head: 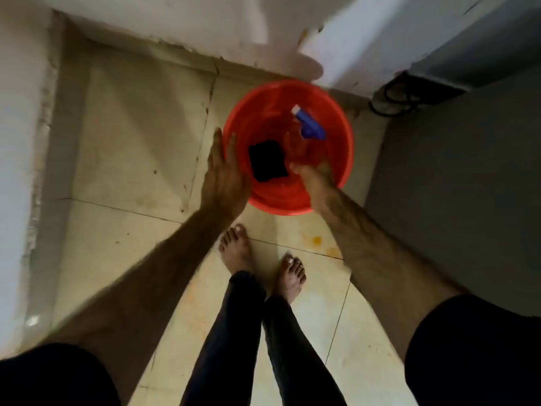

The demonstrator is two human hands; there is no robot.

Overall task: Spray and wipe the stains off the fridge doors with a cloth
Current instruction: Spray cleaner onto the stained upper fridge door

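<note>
A red bucket (347, 148) stands on the tiled floor in front of me. Inside it lie a dark folded cloth (268, 160) and a spray bottle with a blue trigger head (311, 124). My left hand (225, 174) is flat with straight fingers against the outside of the bucket's left rim. My right hand (314, 174) reaches into the bucket, its blurred fingertips at the cloth's right edge; whether it grips anything cannot be made out. The grey fridge (456, 159) stands at the right.
My bare feet (234, 247) stand just behind the bucket. A white wall (175, 22) runs along the back and the left. A coil of black cable (401, 95) sits at the fridge's base. The floor tiles carry yellow stains (317, 240).
</note>
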